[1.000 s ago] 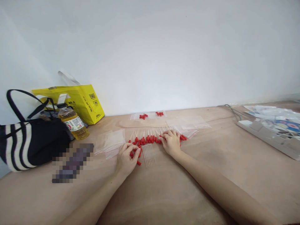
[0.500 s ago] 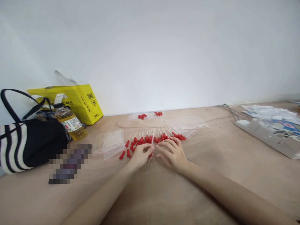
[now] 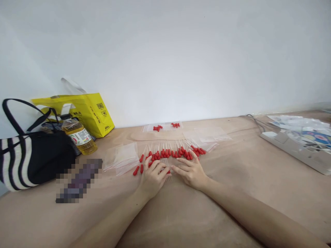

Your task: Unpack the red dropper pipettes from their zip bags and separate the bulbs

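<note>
A row of droppers with red rubber bulbs (image 3: 157,155) and thin clear tubes lies across the middle of the table, bulbs toward me. My left hand (image 3: 152,177) rests low over the near bulbs, palm down with its fingers apart. Close to its thumb a red bulb shows in part; whether the thumb touches it is hidden. Just to the right, my right hand (image 3: 191,172) is spread with nothing visible in it, its fingertips beside the bulbs. Between the hands, several clear tubes (image 3: 165,162) lie on the table.
Clear zip bags lie left (image 3: 124,156) and right (image 3: 212,134) of the row. Another bag (image 3: 167,127) with red bulbs lies by the wall. Left stand a striped bag (image 3: 49,158), an oil bottle (image 3: 80,136) and a yellow bag (image 3: 100,117). A white box (image 3: 292,151) sits right.
Half a second ago my left hand pinched a clear tube upright between the hands. It has let go, come down and left, and spread its fingers. My right hand has barely moved.
</note>
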### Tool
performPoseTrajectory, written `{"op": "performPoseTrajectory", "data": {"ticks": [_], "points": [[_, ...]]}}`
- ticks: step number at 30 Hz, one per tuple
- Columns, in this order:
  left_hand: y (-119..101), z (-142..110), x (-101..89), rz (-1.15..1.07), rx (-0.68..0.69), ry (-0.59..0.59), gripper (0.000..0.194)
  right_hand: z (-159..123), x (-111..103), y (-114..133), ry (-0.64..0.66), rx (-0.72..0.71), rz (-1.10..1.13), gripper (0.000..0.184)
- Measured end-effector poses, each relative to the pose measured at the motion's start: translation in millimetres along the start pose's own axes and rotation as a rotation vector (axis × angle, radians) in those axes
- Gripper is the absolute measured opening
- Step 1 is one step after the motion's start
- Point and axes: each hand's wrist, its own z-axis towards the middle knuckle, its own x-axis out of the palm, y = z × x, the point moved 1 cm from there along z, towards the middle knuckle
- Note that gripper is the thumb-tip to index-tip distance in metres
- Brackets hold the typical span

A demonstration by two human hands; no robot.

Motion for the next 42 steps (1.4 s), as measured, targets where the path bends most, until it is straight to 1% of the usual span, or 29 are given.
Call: {"op": "performPoseTrajectory", "data": {"ticks": [3,7,10,15,21,23,25,27,29,31,34,36,38,40,42], "points": [[1,-1,-0.1,-0.022,-0.009,-0.023,0.014,1,-2,2,-0.012,0.001,-0.009,0.025],[2,-4,2.6,-0.054,0.012,-0.082,0.016,4,-1,6,-0.04,0.003,-0.041,0.018],[3,-6,4.7,-0.073,0.035,-0.102,0.017,4,-1,8,-0.052,-0.021,-0.056,0.016],[5,-6,1.7,-0.073,0.096,-0.095,0.018,1,-3,9,-0.032,-0.062,-0.084,0.014],[5,-2,-3.2,-0.056,0.111,-0.082,0.023,1,-2,10,-0.021,-0.051,-0.068,0.013],[9,-3,-4.0,-0.057,0.12,-0.07,0.025,0,-2,9,-0.029,-0.047,-0.063,0.013],[18,-6,-6.0,-0.046,0.105,-0.061,0.025,-1,-5,6,-0.042,-0.02,-0.055,0.013],[31,-8,-9.5,-0.019,0.021,-0.063,0.022,-2,-8,1,-0.056,0.07,-0.05,0.014],[45,-10,-13.5,-0.043,-0.145,-0.055,0.02,-3,-9,-3,-0.019,0.197,-0.037,0.015],[56,-10,-16.4,-0.128,-0.334,-0.016,0.023,-3,-6,-4,0.075,0.298,0.002,0.017],[65,-9,-18.6,-0.243,-0.549,0.092,0.03,-3,3,-1,0.206,0.363,0.1,0.025],[70,-10,-19.9,-0.269,-0.64,0.164,0.031,-2,9,2,0.235,0.381,0.153,0.032],[77,-12,-21.8,-0.279,-0.686,0.25,0.031,-1,13,3,0.245,0.392,0.18,0.036],[83,-15,-24.4,-0.311,-0.732,0.345,0.028,2,16,5,0.256,0.411,0.188,0.037],[86,-18,-27.2,-0.382,-0.819,0.434,0.03,6,19,7,0.273,0.436,0.188,0.035]]}}
